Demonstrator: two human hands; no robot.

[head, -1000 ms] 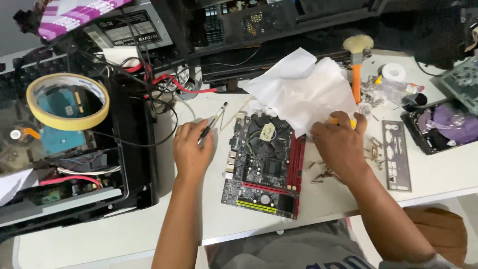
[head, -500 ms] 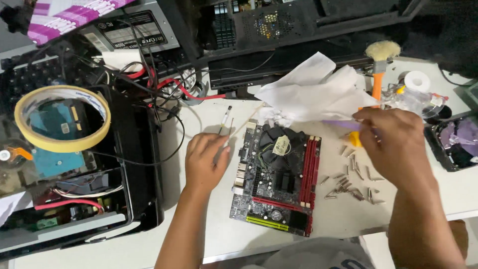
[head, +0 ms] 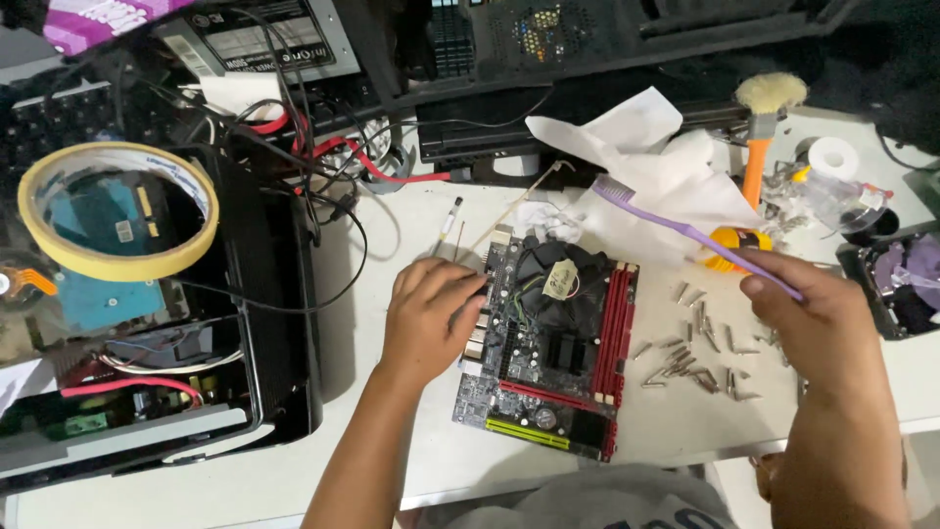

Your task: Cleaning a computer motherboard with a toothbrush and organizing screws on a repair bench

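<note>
A black and red computer motherboard with a round black cooler fan lies flat on the white table. My left hand rests on its left edge, fingers curled over the port block. My right hand is raised to the right of the board and grips a purple toothbrush by its handle, the bristle end pointing up-left over crumpled white tissue paper.
Several loose screwdriver bits lie scattered right of the board. An open black computer case with a yellow tape roll on it fills the left. An orange-handled brush, a yellow-handled tool and cables lie behind.
My right hand has picked up the purple toothbrush and lifted it to the right of the board. My left hand has shifted onto the board's left edge. The camera view moved left.
</note>
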